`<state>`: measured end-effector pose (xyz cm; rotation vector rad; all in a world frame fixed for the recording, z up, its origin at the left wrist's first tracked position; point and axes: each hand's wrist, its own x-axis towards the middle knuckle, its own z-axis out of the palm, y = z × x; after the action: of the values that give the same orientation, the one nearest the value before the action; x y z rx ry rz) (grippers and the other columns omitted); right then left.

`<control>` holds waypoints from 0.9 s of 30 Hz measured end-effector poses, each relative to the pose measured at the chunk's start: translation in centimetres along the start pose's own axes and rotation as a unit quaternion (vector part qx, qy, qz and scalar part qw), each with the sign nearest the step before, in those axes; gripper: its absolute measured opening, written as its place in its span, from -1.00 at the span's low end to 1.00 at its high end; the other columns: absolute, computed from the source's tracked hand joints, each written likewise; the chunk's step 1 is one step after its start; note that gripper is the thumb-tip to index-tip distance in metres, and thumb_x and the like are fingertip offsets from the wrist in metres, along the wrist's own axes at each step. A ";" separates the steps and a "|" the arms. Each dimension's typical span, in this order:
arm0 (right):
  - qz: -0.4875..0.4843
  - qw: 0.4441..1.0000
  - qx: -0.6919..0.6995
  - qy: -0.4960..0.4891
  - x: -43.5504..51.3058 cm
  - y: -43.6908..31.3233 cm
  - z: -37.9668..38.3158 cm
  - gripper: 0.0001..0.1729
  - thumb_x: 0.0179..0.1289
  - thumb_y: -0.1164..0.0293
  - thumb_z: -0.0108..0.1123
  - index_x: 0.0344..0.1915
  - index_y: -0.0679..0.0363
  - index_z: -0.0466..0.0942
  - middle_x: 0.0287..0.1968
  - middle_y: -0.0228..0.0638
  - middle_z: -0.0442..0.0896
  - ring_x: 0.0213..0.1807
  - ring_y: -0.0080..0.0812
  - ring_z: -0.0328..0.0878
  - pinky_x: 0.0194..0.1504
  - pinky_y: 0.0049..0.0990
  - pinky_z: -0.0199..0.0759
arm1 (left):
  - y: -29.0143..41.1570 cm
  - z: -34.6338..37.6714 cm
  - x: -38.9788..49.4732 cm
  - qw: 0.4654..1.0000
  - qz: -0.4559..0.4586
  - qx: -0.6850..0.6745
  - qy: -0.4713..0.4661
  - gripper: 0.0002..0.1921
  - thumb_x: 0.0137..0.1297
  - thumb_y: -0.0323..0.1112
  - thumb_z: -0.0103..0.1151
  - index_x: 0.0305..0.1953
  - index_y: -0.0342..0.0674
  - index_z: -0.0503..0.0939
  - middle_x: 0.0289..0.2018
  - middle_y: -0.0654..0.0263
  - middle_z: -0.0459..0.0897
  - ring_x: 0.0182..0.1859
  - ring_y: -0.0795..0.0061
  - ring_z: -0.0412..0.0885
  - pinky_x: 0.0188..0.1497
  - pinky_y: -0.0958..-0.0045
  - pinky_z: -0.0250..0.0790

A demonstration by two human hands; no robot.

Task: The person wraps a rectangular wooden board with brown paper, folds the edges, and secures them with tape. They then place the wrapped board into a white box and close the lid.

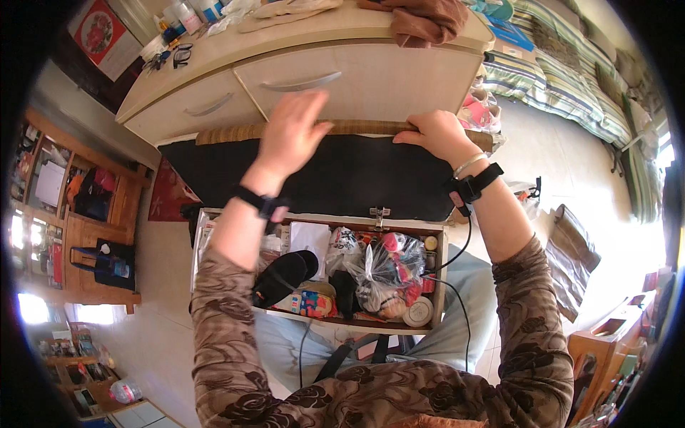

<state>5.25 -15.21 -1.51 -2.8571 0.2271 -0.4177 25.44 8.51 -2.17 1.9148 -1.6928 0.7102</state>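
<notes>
My right hand (440, 134) grips the top edge of a raised padded lid (353, 176), black on this face, with a brown woven strip along its edge. My left hand (293, 131) is over the lid's left half, fingers apart and slightly blurred, holding nothing. Below the lid is a storage box (441, 278) with a metal latch (380, 214) at its back edge. Inside lie a black cap (286, 275), white papers (309, 243), a clear plastic bag (398, 262) with colourful items, and a round white-lidded container (418, 311).
A pale drawer cabinet (374, 80) stands behind the lid, with a brown cloth (431, 21) and glasses (182, 55) on top. Black cables (466, 315) hang near the box. At right are a striped sofa (562, 85) and a brown sheet (575, 259) on the floor.
</notes>
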 end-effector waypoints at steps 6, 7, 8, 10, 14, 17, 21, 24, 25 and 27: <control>-0.044 0.998 0.029 0.021 -0.5 1.3 0.2 -0.52 0.21 -0.06 0.26 -0.28 0.17 0.67 -0.28 -0.09 0.68 -0.21 -0.02 0.64 -0.18 -0.15 0.52 | 7.0 6.8 5.6 0.993 -0.053 -0.088 -0.055 -0.83 0.32 -0.15 0.20 -0.21 -0.06 0.67 -0.31 0.21 0.71 -0.24 0.10 0.67 -0.26 0.19 0.49; -0.035 0.998 0.035 0.024 -0.9 2.1 -0.1 -0.53 0.23 -0.05 0.25 -0.26 0.17 0.67 -0.28 -0.09 0.68 -0.21 -0.01 0.64 -0.17 -0.15 0.52 | 6.8 7.0 5.4 0.993 -0.051 -0.079 -0.066 -0.83 0.33 -0.13 0.19 -0.26 -0.04 0.67 -0.36 0.22 0.71 -0.29 0.09 0.66 -0.31 0.17 0.49; -0.030 0.998 0.050 0.015 -1.4 3.0 -0.5 -0.54 0.24 -0.04 0.23 -0.25 0.16 0.67 -0.27 -0.09 0.69 -0.21 -0.01 0.64 -0.16 -0.14 0.52 | 6.4 7.0 5.2 0.993 -0.055 -0.067 -0.084 -0.81 0.32 -0.10 0.19 -0.31 -0.03 0.69 -0.41 0.23 0.70 -0.32 0.11 0.67 -0.34 0.18 0.48; -0.032 0.999 0.036 0.005 -2.8 5.1 -1.5 -0.55 0.30 0.00 0.19 -0.19 0.17 0.65 -0.25 -0.06 0.68 -0.22 0.02 0.64 -0.17 -0.13 0.51 | 5.6 6.9 4.7 0.994 -0.013 -0.095 -0.053 -0.73 0.22 -0.01 0.28 -0.37 -0.07 0.65 -0.47 0.24 0.69 -0.38 0.13 0.66 -0.39 0.21 0.47; 0.050 0.995 0.054 -0.075 -5.7 8.7 -3.5 -0.55 0.29 0.01 0.21 -0.23 0.22 0.65 -0.32 -0.04 0.68 -0.25 0.00 0.63 -0.18 -0.17 0.46 | 4.7 6.7 4.5 0.994 0.009 -0.092 -0.052 -0.67 0.10 0.04 0.38 -0.38 -0.10 0.63 -0.51 0.26 0.68 -0.42 0.16 0.66 -0.43 0.22 0.46; 0.089 0.987 0.051 -0.126 -7.0 9.3 -6.4 -0.58 0.25 0.06 0.26 -0.25 0.24 0.65 -0.33 -0.04 0.68 -0.24 -0.02 0.63 -0.17 -0.18 0.44 | 4.0 6.1 4.3 0.990 -0.024 -0.090 -0.108 -0.60 0.12 0.13 0.32 -0.37 -0.11 0.64 -0.47 0.22 0.67 -0.37 0.11 0.65 -0.37 0.22 0.46; 0.043 0.990 -0.088 -0.099 -6.4 5.7 -9.8 -0.43 0.05 0.12 0.42 0.04 0.17 0.62 -0.10 -0.11 0.71 -0.03 -0.05 0.62 0.01 -0.21 0.44 | 3.9 6.0 4.2 0.996 0.040 -0.047 -0.068 -0.49 0.10 0.30 0.23 -0.41 -0.10 0.63 -0.50 0.17 0.65 -0.37 0.03 0.64 -0.36 0.10 0.44; 0.002 0.999 -0.031 -0.022 -3.1 0.7 -6.9 -0.32 0.06 0.04 0.41 0.11 0.20 0.56 -0.08 -0.03 0.69 -0.03 -0.03 0.63 -0.01 -0.20 0.47 | 4.2 6.0 3.6 0.995 -0.011 -0.042 -0.089 -0.47 0.08 0.33 0.21 -0.44 -0.09 0.62 -0.52 0.17 0.64 -0.36 0.03 0.65 -0.35 0.09 0.44; -0.034 0.999 -0.010 0.014 -1.9 -0.8 -5.1 -0.31 0.10 0.01 0.39 0.14 0.20 0.54 -0.09 -0.01 0.69 -0.03 -0.02 0.63 -0.02 -0.18 0.47 | 4.3 6.0 3.5 0.994 -0.026 -0.036 -0.105 -0.47 0.07 0.33 0.21 -0.44 -0.09 0.62 -0.53 0.17 0.64 -0.36 0.04 0.65 -0.35 0.10 0.45; -0.001 0.999 -0.050 0.018 -0.8 -2.6 -1.9 -0.46 0.24 -0.04 0.25 -0.11 0.23 0.62 -0.24 0.01 0.69 -0.17 0.04 0.65 -0.14 -0.12 0.50 | 4.1 5.9 3.0 0.995 -0.007 -0.063 -0.081 -0.47 0.07 0.32 0.20 -0.44 -0.10 0.61 -0.54 0.19 0.64 -0.38 0.05 0.65 -0.36 0.10 0.46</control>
<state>4.26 -12.97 0.78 -2.9487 0.2584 -0.4704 22.06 1.95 -4.48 1.9364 -1.7744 0.4418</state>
